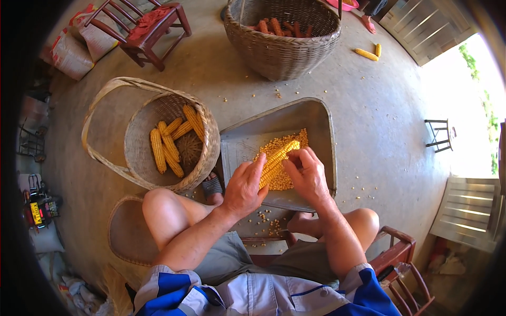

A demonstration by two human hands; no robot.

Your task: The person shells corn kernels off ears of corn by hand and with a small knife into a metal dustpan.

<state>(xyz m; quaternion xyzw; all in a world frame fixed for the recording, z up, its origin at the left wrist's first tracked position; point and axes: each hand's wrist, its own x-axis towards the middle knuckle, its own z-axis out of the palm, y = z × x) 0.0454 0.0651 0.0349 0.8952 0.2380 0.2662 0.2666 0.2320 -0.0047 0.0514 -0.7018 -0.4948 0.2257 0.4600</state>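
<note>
My left hand (247, 185) holds an ear of corn (276, 164), slanting up to the right, with rows of yellow kernels along it. My right hand (308, 172) is at the ear's right side, thumb and fingers bent close to it; whether they grip it is not clear. Below both hands lies a metal scoop-shaped pan (241, 148) with a heap of loose kernels (282, 181). Left of the pan, a woven basket (136, 142) with a tall handle holds several ears of corn (170, 146).
A larger wicker basket (282, 55) of bare reddish cobs (276, 27) stands beyond the pan. Two ears (367, 54) and scattered kernels lie on the concrete floor. Wooden chairs (148, 35), a small stool (438, 135) and filled sacks (73, 51) stand around; another person's foot (369, 24) shows at top right.
</note>
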